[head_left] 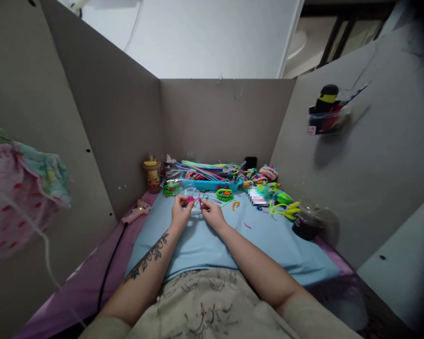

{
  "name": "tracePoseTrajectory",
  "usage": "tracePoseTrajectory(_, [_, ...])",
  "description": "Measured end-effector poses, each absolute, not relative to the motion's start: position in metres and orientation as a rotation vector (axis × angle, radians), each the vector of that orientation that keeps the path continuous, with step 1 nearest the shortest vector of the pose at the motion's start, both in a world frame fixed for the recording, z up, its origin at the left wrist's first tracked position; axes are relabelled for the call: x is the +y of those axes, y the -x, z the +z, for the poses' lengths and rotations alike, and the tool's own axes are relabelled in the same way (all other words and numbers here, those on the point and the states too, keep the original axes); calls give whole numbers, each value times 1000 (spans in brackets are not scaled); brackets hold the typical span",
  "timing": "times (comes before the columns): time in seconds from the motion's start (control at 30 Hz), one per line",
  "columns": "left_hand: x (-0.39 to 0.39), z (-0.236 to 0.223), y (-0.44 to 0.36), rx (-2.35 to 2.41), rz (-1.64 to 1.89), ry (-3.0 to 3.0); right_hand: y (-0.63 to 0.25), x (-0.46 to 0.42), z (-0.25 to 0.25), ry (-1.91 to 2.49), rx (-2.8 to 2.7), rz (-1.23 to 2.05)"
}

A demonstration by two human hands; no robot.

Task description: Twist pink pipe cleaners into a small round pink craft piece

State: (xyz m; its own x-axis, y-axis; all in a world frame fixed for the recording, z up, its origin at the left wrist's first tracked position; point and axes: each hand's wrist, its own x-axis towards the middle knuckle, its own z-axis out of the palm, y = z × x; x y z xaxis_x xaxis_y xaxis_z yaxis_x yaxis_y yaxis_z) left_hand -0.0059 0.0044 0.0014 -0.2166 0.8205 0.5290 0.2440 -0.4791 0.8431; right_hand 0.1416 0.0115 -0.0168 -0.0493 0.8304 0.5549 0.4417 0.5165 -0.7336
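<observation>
Close together over the blue cloth, both of my hands work on a pink pipe cleaner. My left hand pinches its bunched, darker pink part. The fingers of my right hand are closed on a thin length of it, just to the right. Behind my hands is a clear round container, partly covered by them. A green fuzzy figure with an orange middle sits just beyond my right hand. An orange curled piece and a short pink piece lie to the right.
At the back, a blue tray holds many coloured pipe cleaners. A pink glue gun with a black cord lies left, near a brown jar. On the right are yellow stems and a dark cup. Grey panels enclose the table.
</observation>
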Motion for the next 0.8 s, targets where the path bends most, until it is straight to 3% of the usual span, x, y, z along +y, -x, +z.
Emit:
tracePoseTrajectory(0.3, [3,4,4,1169,1744,-1575,-136,0,-17,1077,-2006,332])
tracePoseTrajectory(0.67, [6,4,6,1070,1602,-1295,-135,0,-10,1036,-1721,508])
tracePoseTrajectory(0.8, [6,5,6,1031,1543,-1188,-136,-6,-7,974,-1782,426])
